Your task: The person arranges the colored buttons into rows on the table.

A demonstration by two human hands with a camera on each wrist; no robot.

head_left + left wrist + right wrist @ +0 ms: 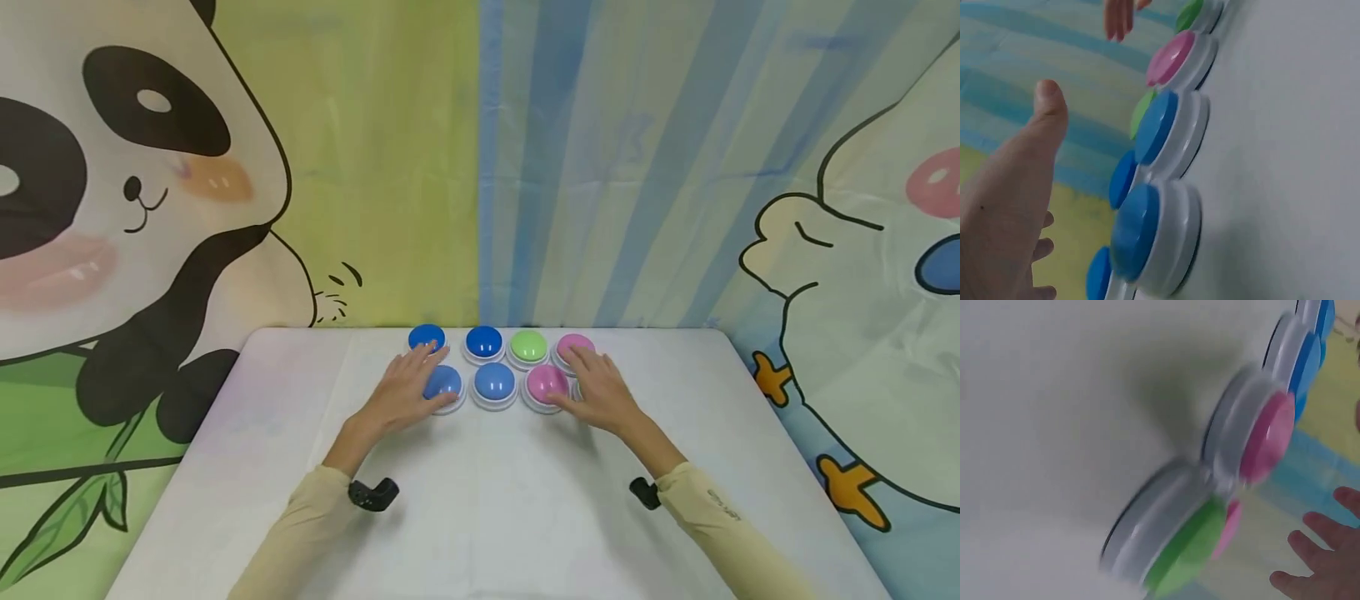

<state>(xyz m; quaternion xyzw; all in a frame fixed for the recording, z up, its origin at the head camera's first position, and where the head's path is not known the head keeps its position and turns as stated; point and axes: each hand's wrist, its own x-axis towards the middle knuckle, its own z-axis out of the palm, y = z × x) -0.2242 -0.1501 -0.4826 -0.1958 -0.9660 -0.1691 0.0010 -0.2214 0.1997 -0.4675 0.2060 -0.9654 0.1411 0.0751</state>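
Observation:
Round push buttons with domed tops on white bases stand in two rows near the table's far edge. My left hand (pixel 401 390), fingers straight and spread, is over the left end, overlapping the front-left blue button (pixel 441 381) and the back-left blue button (pixel 426 335). In the left wrist view its thumb is raised apart from the domes. My right hand (pixel 600 393) spreads over the right end, near the front pink button (pixel 547 382) and back pink button (pixel 576 345). Beneath it, a green button (pixel 1188 550) is mostly hidden in the head view. Neither hand grips anything.
Between the hands are a front blue button (pixel 494 382), a back blue button (pixel 483 341) and a back green button (pixel 528 345). The white table (pixel 480 500) extends toward me. Behind it hangs a printed curtain (pixel 600 167) with a panda on the left.

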